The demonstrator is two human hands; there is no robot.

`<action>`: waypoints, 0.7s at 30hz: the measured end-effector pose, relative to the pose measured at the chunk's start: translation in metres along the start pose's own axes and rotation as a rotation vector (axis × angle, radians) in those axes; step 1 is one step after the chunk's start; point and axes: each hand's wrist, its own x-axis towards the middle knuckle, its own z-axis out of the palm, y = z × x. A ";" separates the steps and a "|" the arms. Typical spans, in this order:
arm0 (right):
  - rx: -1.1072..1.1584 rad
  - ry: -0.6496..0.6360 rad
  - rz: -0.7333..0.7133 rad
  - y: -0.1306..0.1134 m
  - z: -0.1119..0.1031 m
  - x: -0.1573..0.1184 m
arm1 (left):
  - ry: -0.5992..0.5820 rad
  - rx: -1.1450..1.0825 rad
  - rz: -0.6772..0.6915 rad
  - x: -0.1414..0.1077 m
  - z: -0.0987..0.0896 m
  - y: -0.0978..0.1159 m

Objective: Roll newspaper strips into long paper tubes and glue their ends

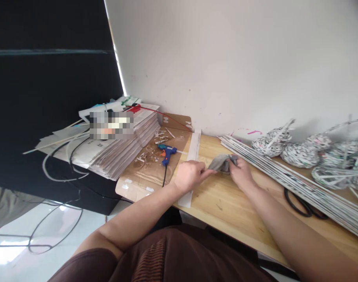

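Wooden table [226, 203] along a white wall: past the blue glue gun [166, 152], your left hand [189, 175] and right hand [241, 172] both pinch a small grey woven piece [222, 162] between them. It looks light and crushable; grip its edges gently.

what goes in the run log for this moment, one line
left hand: holds grey cloth | right hand: holds same cloth | cloth: over wooden table | nearby: blue glue gun, paper rods
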 end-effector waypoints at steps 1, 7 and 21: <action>0.028 0.015 0.013 0.001 0.000 0.000 | 0.015 -0.022 0.018 -0.001 -0.002 0.002; 0.230 -0.135 -0.024 -0.015 0.004 -0.011 | -0.093 -0.292 -0.008 0.009 -0.004 0.010; 0.383 -0.131 0.014 -0.036 0.013 -0.023 | -0.071 -0.149 0.374 -0.004 -0.008 0.039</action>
